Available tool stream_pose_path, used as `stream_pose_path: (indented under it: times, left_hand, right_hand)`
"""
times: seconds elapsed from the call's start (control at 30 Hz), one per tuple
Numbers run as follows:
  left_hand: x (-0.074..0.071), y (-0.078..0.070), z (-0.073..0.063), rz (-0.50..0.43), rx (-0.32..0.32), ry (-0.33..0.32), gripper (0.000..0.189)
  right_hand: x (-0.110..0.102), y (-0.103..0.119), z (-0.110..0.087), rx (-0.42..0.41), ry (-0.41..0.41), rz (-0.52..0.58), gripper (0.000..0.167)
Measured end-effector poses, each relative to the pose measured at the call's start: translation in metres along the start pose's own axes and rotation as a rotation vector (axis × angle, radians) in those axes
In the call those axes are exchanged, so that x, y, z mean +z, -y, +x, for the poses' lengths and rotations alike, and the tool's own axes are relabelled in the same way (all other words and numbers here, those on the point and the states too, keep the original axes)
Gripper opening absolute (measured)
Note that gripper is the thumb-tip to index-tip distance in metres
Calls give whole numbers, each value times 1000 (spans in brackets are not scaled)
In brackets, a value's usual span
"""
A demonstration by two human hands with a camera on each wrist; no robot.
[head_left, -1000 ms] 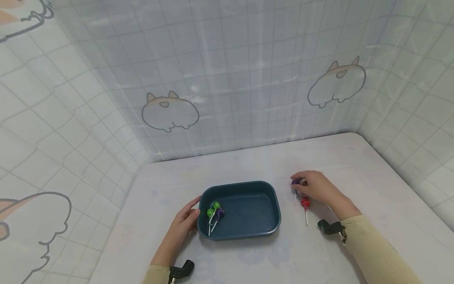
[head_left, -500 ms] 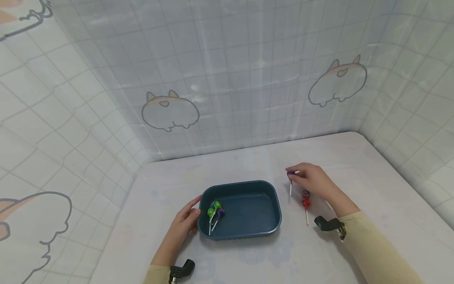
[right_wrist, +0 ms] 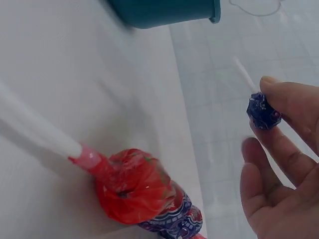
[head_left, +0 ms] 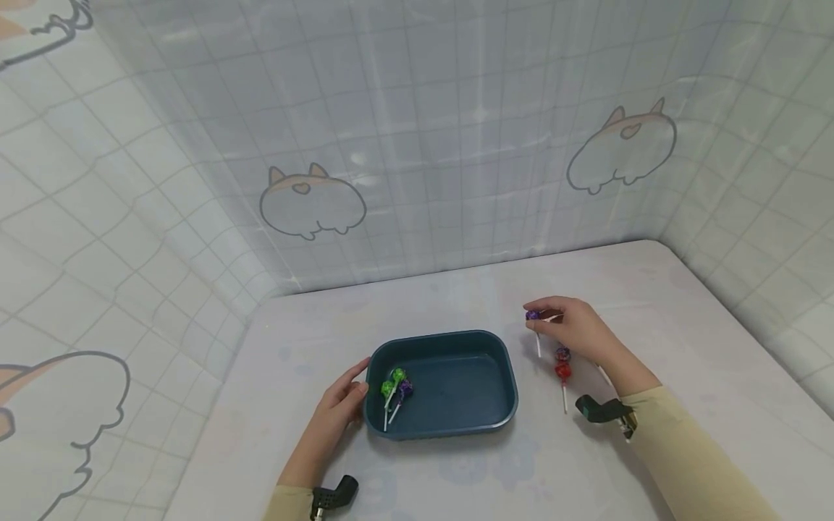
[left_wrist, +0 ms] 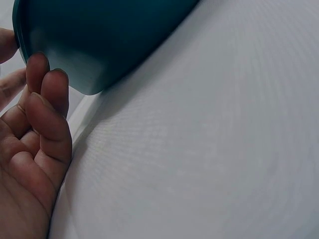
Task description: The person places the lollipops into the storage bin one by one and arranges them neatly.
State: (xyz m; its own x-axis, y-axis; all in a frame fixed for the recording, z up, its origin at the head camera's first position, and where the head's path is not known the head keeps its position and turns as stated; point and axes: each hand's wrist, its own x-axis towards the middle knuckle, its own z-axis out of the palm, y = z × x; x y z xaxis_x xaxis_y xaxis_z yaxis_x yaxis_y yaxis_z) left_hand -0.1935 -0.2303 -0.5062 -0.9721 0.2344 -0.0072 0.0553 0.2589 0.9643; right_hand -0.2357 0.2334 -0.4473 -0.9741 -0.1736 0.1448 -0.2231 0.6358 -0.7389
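One purple-wrapped lollipop (head_left: 532, 315) is pinched by its head between the thumb and a finger of the right hand (head_left: 573, 329), with the gap closed down to the candy itself; the other fingers are loosely bent and, in the right wrist view, hold nothing. It appears to be held clear of the table (head_left: 443, 477), just beyond the right end of the tray (head_left: 465, 394), with its white stick pointing downward. For a sound hold, the round head is best gripped across its middle and pressed only lightly, since a slick wrapper might be expected to turn under a hard squeeze; room should be allowed for the hanging stick, which could be caught on the rim. Nearer the wearer than the hand, a red lollipop (head_left: 563, 370) and a blue-and-red lollipop (head_left: 563, 354) are seen on the table with their heads apparently touching, so the wrist should be carried high enough for neither to be brushed. At the tray's left end, relaxed fingers of the left hand (head_left: 337, 407) are rested against the outer wall; nothing is seen clasped there, and light, even contact should be enough for steadying. Inside, two green lollipops (head_left: 398, 375) and another purple lollipop (head_left: 405, 388) are bunched near that end, while the tray's middle and right part are left bare.
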Motion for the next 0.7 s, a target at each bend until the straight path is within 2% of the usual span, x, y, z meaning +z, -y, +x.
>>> stream_pose_path:
  times: [0.33, 0.7]
  left_hand:
    - [0, 0, -1, 6, 12, 0, 46]
    - [0, 0, -1, -3, 21, 16, 47]
  right_hand:
    - [-1, 8, 3, 37, 16, 70, 36]
    - [4, 33, 13, -48, 62, 119, 35]
